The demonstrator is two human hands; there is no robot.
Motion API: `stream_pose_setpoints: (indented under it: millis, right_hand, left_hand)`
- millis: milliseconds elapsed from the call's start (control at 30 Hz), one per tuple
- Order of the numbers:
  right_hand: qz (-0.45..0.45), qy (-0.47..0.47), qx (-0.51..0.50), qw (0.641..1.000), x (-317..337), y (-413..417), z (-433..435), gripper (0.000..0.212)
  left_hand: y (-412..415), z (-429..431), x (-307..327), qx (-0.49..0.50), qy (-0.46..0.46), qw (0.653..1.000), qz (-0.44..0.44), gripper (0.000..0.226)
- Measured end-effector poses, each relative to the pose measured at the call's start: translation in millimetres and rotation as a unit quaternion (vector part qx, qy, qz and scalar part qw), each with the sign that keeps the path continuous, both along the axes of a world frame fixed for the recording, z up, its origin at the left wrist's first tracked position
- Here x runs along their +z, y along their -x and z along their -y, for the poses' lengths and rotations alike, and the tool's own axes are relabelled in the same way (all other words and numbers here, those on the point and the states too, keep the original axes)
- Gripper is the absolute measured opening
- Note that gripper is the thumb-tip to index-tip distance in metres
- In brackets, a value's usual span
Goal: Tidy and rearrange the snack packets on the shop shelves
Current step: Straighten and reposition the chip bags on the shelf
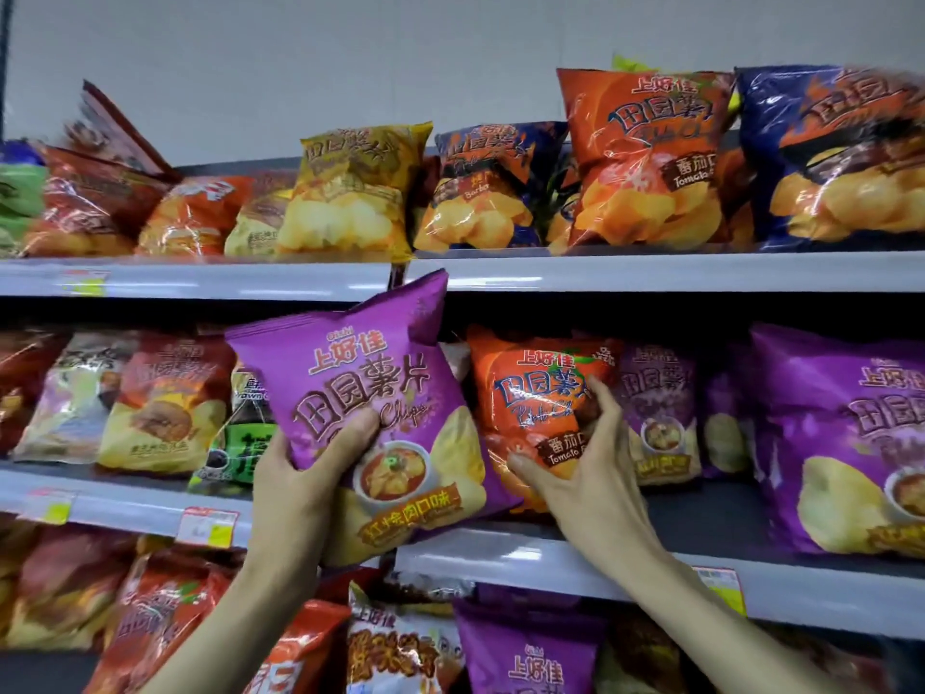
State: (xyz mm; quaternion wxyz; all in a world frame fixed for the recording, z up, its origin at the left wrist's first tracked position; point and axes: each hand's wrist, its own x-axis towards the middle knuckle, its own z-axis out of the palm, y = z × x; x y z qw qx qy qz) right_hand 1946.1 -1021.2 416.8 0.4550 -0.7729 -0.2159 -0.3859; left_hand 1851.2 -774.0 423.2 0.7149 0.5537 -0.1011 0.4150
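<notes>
A purple chip packet (370, 393) is lifted in front of the middle shelf (550, 558), tilted to the right. My left hand (305, 473) grips its lower left side, thumb across the front. Just to its right, an orange tomato chip packet (535, 408) stands on the middle shelf. My right hand (585, 473) holds its lower right part, fingers curled round the edge and thumb on the front. More purple packets (841, 438) stand further right on the same shelf.
The top shelf (650, 273) carries yellow, blue and orange chip packets. Mixed packets fill the middle shelf's left part (150, 408). The bottom shelf holds red, white and purple packets (525, 653). Price tags (207, 527) hang on the shelf rails.
</notes>
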Motion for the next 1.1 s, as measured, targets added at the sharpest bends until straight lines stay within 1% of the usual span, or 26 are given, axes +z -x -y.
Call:
stream_pose_setpoints:
  millis: [167,233,300,333,367,400,433,467,500,567,633,700,733,767,833,933,1100]
  right_hand:
    - [0.005,0.003,0.030,1.000,2,-5,-15,0.112]
    - [0.001,0.008,0.043,0.999,1,-3,-10,0.106]
    - [0.001,0.014,0.055,0.998,-1,2,0,0.090]
    - [0.006,0.011,0.056,0.998,-2,4,8,0.079]
    - [0.007,0.002,0.059,0.998,-2,10,16,0.066]
    - [0.004,-0.015,0.064,0.998,0,16,25,0.052]
    - [-0.004,-0.039,0.075,0.996,2,26,35,0.042]
    - [-0.010,-0.067,0.086,0.994,4,33,44,0.037]
    - [-0.017,-0.089,0.100,0.991,6,44,53,0.037]
    - [-0.024,-0.108,0.139,0.984,7,63,68,0.046]
    - [-0.046,-0.068,0.157,0.984,6,79,77,0.061]
    - [-0.064,-0.016,0.134,0.989,4,87,85,0.084]
    - [-0.063,-0.002,0.105,0.993,3,87,89,0.093]
    - [-0.053,0.004,0.076,0.996,3,88,95,0.097]
    - [-0.029,0.007,0.024,0.999,5,79,104,0.094]
    - [-0.025,0.000,-0.032,0.999,11,64,118,0.097]
    - [-0.044,-0.011,-0.061,0.997,9,50,129,0.093]
  left_hand:
    - [13,-2,0,-0.026,-0.033,0.999,-0.030,0.073]
    - [16,3,4,-0.029,-0.064,0.997,-0.039,0.069]
    - [19,14,10,-0.041,-0.102,0.993,-0.048,0.064]
    - [19,21,12,-0.052,-0.119,0.990,-0.050,0.057]
    - [18,29,15,-0.064,-0.129,0.988,-0.048,0.045]
    - [16,37,18,-0.075,-0.135,0.987,-0.048,0.034]
    - [15,48,22,-0.086,-0.139,0.985,-0.050,0.030]
    - [11,57,24,-0.101,-0.150,0.982,-0.054,0.030]
    - [8,67,26,-0.118,-0.162,0.978,-0.060,0.034]
    - [0,88,30,-0.146,-0.173,0.972,-0.068,0.044]
    - [-12,107,32,-0.155,-0.190,0.967,-0.064,0.050]
    - [-24,127,32,-0.154,-0.208,0.964,-0.059,0.058]
    - [-30,136,32,-0.150,-0.212,0.964,-0.054,0.061]
    - [-36,145,33,-0.148,-0.212,0.965,-0.048,0.064]
    - [-46,160,36,-0.147,-0.211,0.966,-0.038,0.070]
    - [-58,178,38,-0.164,-0.230,0.959,-0.030,0.073]
    - [-67,194,34,-0.182,-0.282,0.942,-0.023,0.058]
